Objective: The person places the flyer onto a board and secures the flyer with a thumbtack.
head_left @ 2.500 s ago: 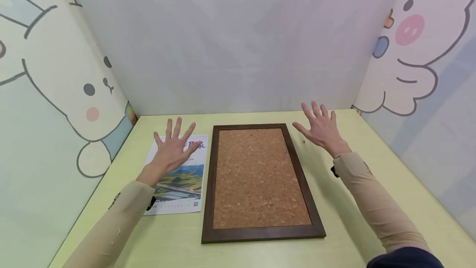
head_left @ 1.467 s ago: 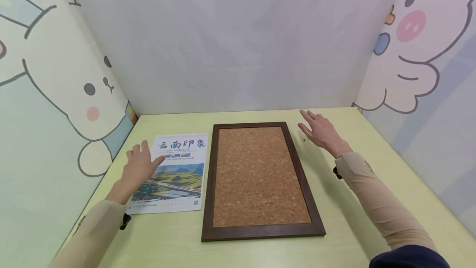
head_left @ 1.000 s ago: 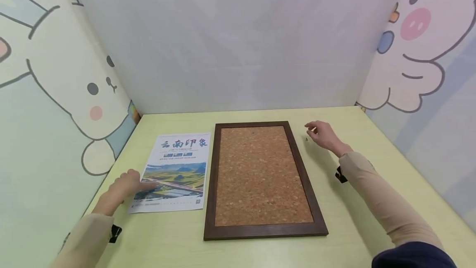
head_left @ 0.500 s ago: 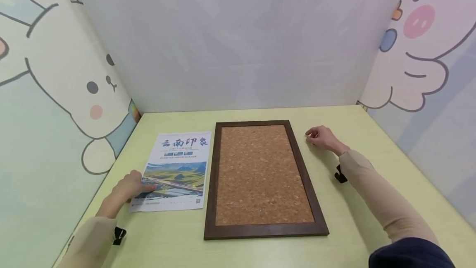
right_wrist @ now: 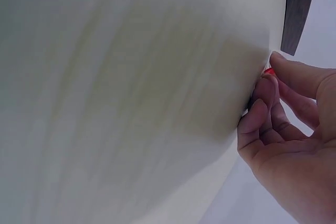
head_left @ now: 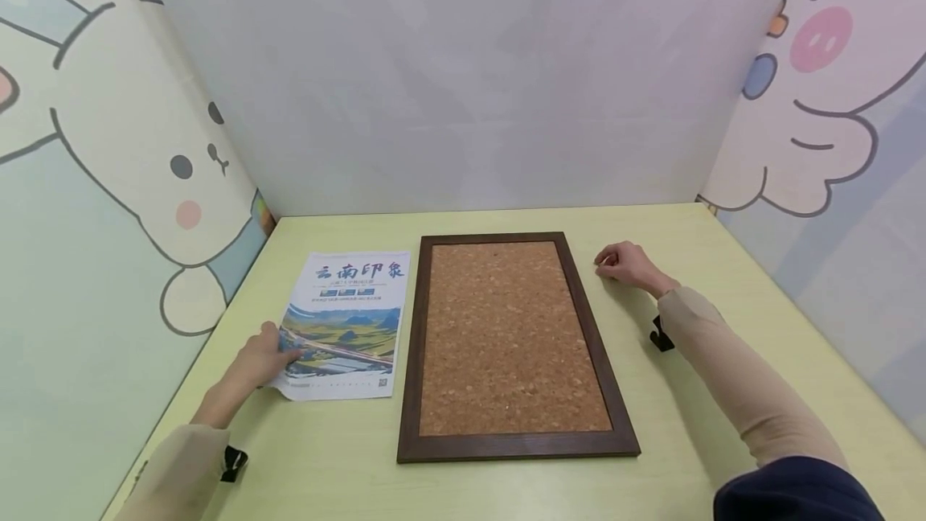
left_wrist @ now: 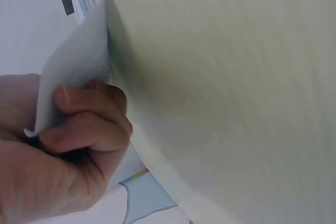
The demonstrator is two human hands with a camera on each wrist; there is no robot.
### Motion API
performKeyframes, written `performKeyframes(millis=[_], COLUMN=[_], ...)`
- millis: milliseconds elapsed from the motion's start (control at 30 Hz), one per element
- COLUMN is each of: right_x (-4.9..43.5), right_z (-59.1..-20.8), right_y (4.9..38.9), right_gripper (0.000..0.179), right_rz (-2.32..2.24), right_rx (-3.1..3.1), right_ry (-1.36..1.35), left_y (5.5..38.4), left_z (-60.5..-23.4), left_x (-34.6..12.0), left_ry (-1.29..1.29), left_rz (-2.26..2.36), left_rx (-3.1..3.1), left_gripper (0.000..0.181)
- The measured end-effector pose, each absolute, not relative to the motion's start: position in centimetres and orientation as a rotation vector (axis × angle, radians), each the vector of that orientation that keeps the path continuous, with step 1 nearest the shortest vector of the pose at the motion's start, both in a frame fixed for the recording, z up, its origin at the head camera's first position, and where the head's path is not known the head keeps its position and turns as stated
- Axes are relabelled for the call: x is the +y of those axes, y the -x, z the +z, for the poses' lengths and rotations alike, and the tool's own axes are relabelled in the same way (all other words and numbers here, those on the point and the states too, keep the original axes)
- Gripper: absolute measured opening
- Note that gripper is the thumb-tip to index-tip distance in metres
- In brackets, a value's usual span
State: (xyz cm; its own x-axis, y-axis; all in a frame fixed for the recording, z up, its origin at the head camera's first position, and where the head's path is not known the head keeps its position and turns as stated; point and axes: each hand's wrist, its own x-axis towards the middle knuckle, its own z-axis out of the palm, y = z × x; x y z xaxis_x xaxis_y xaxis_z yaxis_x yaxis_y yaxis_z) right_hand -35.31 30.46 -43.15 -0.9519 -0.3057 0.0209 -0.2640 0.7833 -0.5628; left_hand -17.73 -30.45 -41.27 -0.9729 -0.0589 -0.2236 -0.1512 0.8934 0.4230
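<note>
On the left side of the table lies a poster (head_left: 343,336) with a landscape picture and large Chinese lettering. My left hand (head_left: 259,358) grips its lower left edge, thumb on top and fingers curled beneath. The left wrist view shows that corner of the poster (left_wrist: 73,59) bent up off the table. To the right of the framed cork board (head_left: 514,336), my right hand (head_left: 631,265) is low at the tabletop. Its thumb and fingertips pinch a small red object (right_wrist: 269,71), mostly hidden by the fingers.
The cork board lies flat in the middle, its dark brown frame (head_left: 517,447) close to the poster's right edge. A pale wall (head_left: 470,87) stands behind the yellow-green table (head_left: 492,489). Cartoon-printed walls (head_left: 130,183) close off both sides.
Both hands have come down from spread-fingered poses above the table. The left has taken the poster's edge and lifted its corner. The right has closed on the small red object.
</note>
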Motion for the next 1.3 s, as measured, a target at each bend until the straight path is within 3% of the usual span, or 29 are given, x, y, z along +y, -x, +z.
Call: performKeyframes(millis=[167,667,1300], right_x=[30.5,30.5,30.5], right_z=[-43.4,-43.4,-43.2], right_y=[35.4,35.5,35.8], right_gripper=[0.017,0.015,0.015], right_rz=[-0.889,-0.896,-0.893], right_rx=[2.908,2.921,2.923], right_ry=[0.459,0.471,0.443], left_y=[18.2,18.8,19.2], left_z=[-41.1,-40.4,-40.4], left_x=[-31.0,-30.3,-22.7], left_ry=[0.13,0.27,0.284], left_rz=[0.739,1.269,1.504], left_rx=[2.925,2.871,2.754], left_gripper=[0.032,0.051,0.043])
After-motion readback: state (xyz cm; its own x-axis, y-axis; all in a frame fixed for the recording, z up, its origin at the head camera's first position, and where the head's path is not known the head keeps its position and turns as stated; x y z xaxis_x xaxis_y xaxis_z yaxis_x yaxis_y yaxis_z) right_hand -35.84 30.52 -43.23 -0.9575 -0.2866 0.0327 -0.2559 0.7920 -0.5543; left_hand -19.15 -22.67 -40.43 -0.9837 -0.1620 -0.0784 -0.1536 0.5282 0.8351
